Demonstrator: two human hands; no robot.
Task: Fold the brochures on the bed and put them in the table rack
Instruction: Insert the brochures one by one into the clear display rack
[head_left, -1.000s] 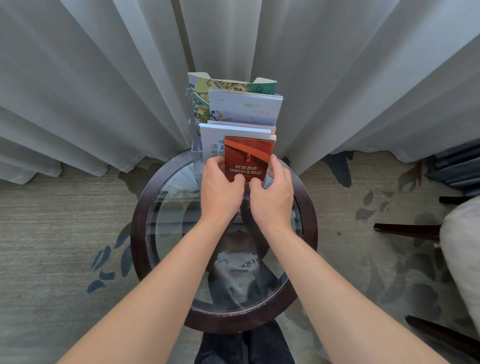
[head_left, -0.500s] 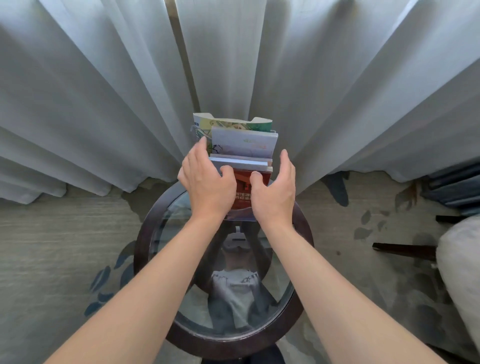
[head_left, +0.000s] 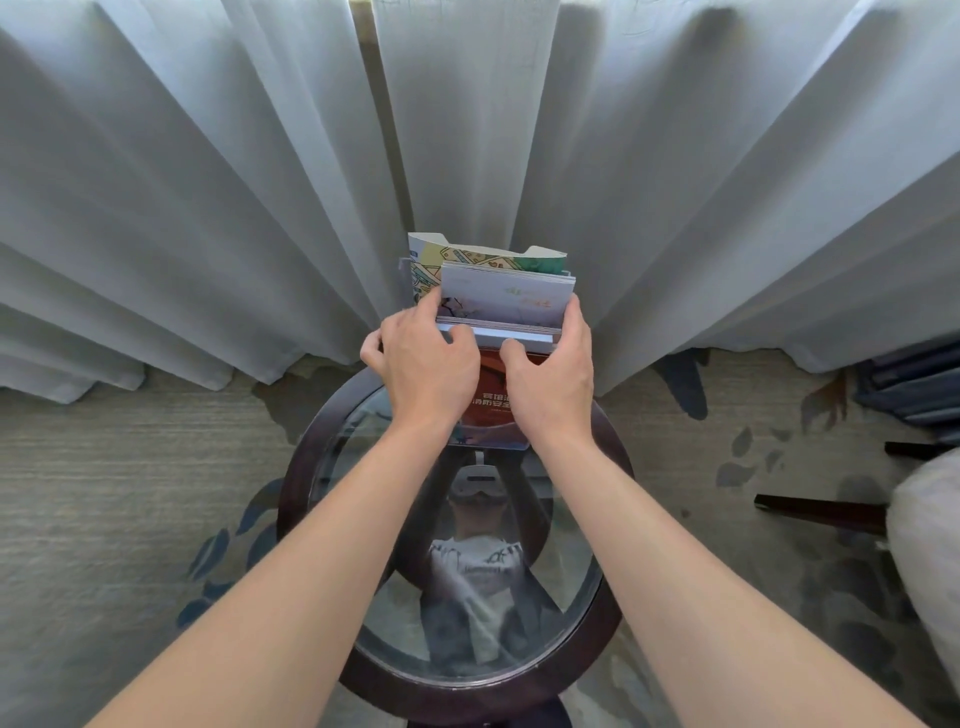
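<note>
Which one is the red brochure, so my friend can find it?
Find the round glass table by the curtains; a clear rack stands on it. The red brochure sits in the front slot, lowest, between both hands. The brochures behind it are pale.

Soft, even daylight filtering through the pale curtains (head_left: 208, 171) across the top of the frame, brightest upper centre. Gentle shadows in the folds, none hard. Strong wide-angle bending toward the edges, folds fanning outward. Slight softness on the brochures (head_left: 506, 291) at centre, print barely readable. Dim reflection, no harsh glare, in the glass tabletop (head_left: 467, 571). Lower corners darker, carpet (head_left: 104, 467) muted.
</note>
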